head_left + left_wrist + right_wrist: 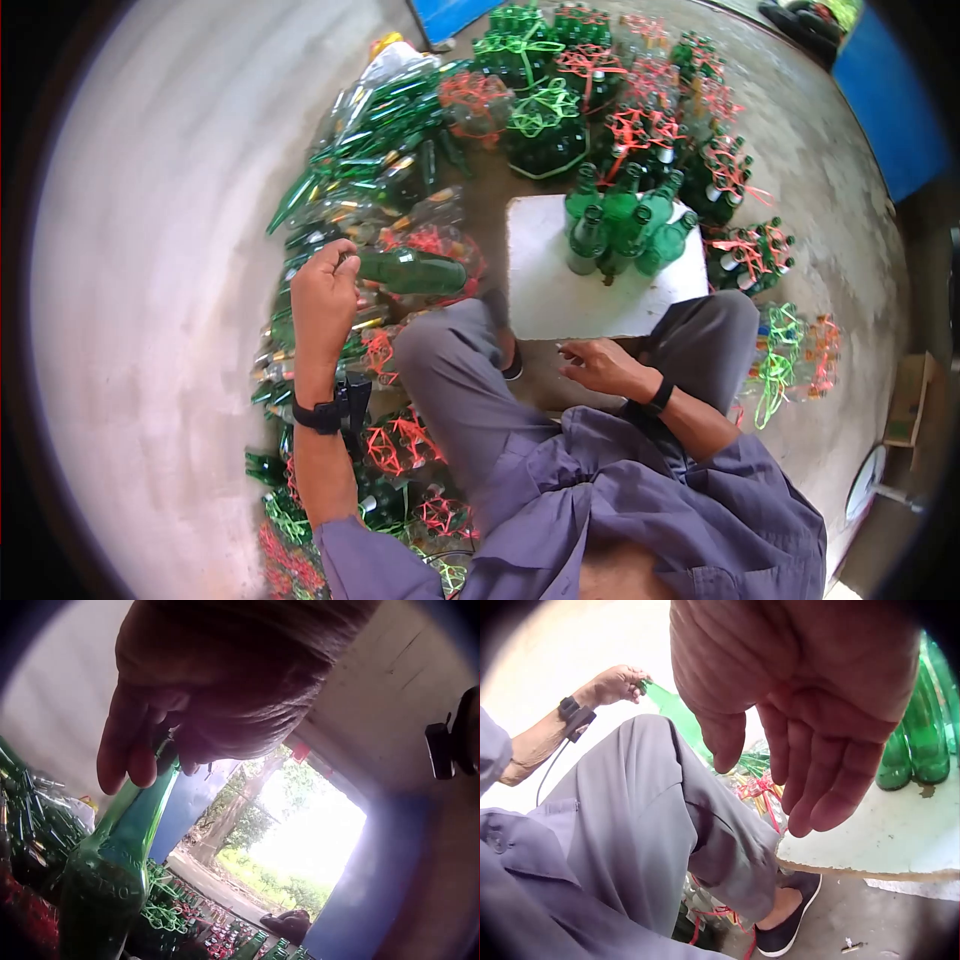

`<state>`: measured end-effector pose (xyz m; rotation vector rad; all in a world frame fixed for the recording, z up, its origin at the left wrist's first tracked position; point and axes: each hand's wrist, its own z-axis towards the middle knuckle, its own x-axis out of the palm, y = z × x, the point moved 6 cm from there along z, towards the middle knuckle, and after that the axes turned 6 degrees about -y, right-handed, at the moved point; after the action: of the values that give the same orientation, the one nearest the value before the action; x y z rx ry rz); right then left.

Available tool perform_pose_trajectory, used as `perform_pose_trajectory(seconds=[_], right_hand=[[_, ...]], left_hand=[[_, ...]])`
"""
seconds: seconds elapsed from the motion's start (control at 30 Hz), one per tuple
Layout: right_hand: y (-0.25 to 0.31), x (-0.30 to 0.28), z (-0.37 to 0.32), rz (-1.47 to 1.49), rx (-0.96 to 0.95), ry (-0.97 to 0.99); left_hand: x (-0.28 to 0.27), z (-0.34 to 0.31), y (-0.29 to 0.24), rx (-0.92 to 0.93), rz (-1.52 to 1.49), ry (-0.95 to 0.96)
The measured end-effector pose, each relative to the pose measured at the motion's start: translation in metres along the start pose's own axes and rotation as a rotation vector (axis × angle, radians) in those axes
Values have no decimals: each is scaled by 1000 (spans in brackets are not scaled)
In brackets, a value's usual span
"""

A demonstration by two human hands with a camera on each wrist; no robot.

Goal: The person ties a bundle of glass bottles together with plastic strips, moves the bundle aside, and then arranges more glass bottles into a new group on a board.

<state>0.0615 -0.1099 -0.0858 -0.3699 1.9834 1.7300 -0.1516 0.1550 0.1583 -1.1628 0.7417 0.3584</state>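
Green bottle [425,273] hangs from raised left fingers [142,766], neck pinched.

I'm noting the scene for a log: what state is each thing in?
Left hand: pinching a bottle's neck
Held bottle: raised, mouth hidden
Right hand: empty, fingers relaxed
White board: bearing bottles
Bottles on board: upright
Bottles by wall: lying piled
Bundles: tied
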Motion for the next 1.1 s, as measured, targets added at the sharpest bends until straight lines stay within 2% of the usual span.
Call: perform_pose_trajectory(seconds=[0.1,0.13,0.2,0.43,0.53,0.6,0.77,0.83,0.93,1.1], right_hand=[[6,-4,1,38,-1,-14],[6,-6,1,36,7,-26],[9,-10,2,83,1,-84],[19,-35,1,203,-39,-353],[27,-47,0,28,-47,-432],[36,-61,-2,-58,-72,-567],[34,-68,-2,-105,-74,-618],[28,-68,0,-94,-68,-627],[25,-72,1,-191,-160,-731],[32,-87,-1,-215,-124,-718]], left_hand=[[31,-2,-26,261,15,69],[41,-4,-32,271,8,78],[63,-15,-57,475,88,103],[161,-55,-78,630,166,308],[193,-75,-84,601,157,403],[211,-85,-85,614,142,439],[235,-106,-92,643,96,511],[238,-111,-96,689,48,482],[240,-119,-104,714,30,487],[223,-117,-102,636,-57,451]])
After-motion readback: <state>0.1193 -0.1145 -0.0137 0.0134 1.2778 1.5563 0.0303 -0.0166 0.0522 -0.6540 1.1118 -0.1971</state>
